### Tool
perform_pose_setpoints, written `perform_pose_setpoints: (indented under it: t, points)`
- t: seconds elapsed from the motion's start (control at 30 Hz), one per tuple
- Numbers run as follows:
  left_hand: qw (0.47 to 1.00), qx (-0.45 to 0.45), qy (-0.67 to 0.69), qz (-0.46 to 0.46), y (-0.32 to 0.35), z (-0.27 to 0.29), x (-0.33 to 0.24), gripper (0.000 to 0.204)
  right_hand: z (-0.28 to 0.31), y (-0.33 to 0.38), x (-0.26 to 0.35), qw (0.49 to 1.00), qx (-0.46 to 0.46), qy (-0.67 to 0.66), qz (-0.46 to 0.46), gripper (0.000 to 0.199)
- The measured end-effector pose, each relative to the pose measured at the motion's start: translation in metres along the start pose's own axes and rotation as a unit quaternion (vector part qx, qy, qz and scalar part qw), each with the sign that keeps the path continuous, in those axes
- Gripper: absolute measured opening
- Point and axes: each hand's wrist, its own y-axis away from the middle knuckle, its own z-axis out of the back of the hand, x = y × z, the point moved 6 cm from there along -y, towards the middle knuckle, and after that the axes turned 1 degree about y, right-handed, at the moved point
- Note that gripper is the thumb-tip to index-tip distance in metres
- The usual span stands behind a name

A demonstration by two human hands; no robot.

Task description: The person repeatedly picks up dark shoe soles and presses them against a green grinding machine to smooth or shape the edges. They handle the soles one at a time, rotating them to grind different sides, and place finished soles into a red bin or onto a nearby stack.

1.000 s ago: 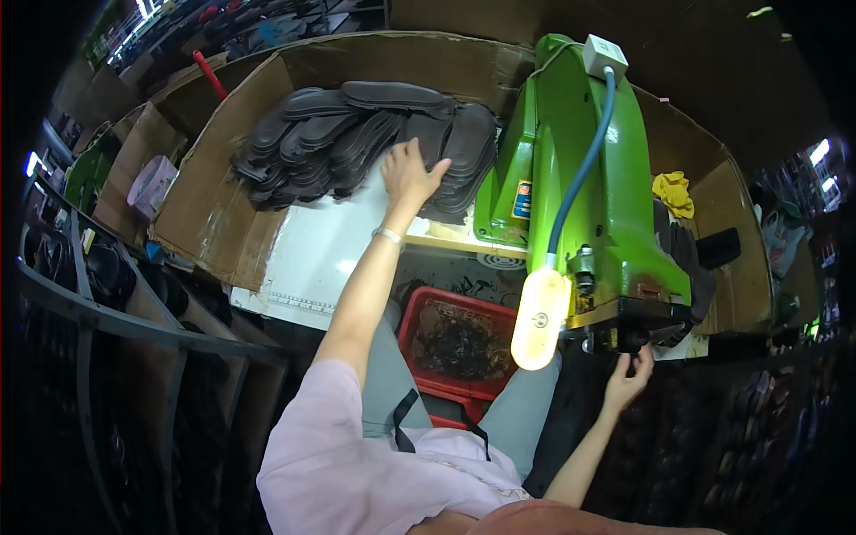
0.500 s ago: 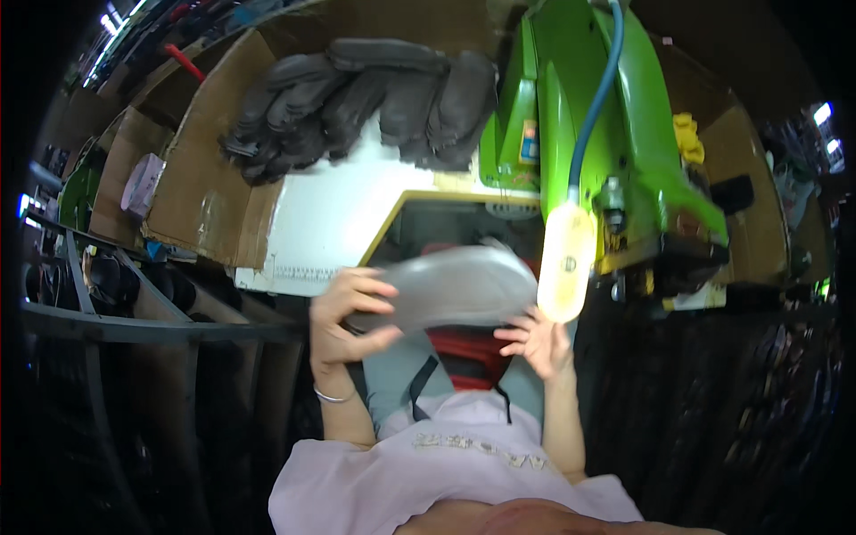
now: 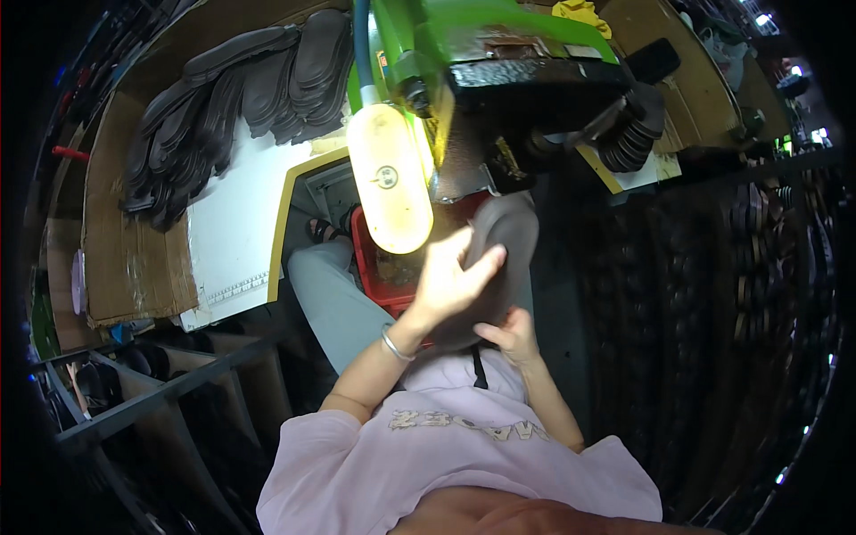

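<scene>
I hold a dark grey shoe sole [image 3: 504, 245] up under the head of a green machine [image 3: 481, 53]. My left hand [image 3: 450, 281] grips the sole's left edge, fingers wrapped over its top. My right hand [image 3: 508, 337] holds its lower end from beneath. The sole's tip sits close to the machine's dark working part [image 3: 499, 165], just right of a bright oblong lamp [image 3: 388, 178]. A bracelet circles my left wrist.
A pile of dark soles [image 3: 232, 98] lies on cardboard [image 3: 120, 259] and a white sheet [image 3: 236, 218] at the upper left. A red crate [image 3: 374, 272] stands below the machine. Dark shelving [image 3: 134, 401] is at the lower left, black racks [image 3: 758, 267] at the right.
I took a sole from the pile, brought it to my lap with both hands, and have now raised it to the machine. The view has swung closer to the machine.
</scene>
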Motion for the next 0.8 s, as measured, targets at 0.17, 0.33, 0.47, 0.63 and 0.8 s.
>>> perform_pose_setpoints:
  t: [0.17, 0.33, 0.47, 0.63, 0.8]
  points:
    - [0.995, -0.067, 0.029, 0.067, 0.001, 0.025, 0.000, 0.017, -0.028, -0.006, -0.013, 0.998, 0.048, 0.025, -0.021, 0.034]
    - [0.971, -0.125, 0.185, 0.086, 0.022, 0.025, 0.011, 0.024, 0.029, 0.017, -0.014, 0.994, 0.004, 0.079, -0.074, 0.041]
    - [0.961, -0.141, 0.209, 0.108, 0.022, 0.021, 0.009, 0.025, 0.075, 0.011, 0.040, 0.988, -0.098, -0.020, 0.119, 0.039]
    - [0.971, -0.158, 0.170, 0.050, 0.010, 0.026, 0.002, 0.026, 0.077, -0.033, 0.131, 0.975, -0.116, -0.030, 0.187, 0.041]
    - [0.961, -0.180, 0.206, 0.046, 0.016, 0.059, 0.011, 0.029, 0.042, -0.077, 0.171, 0.985, -0.056, -0.007, 0.164, 0.036]
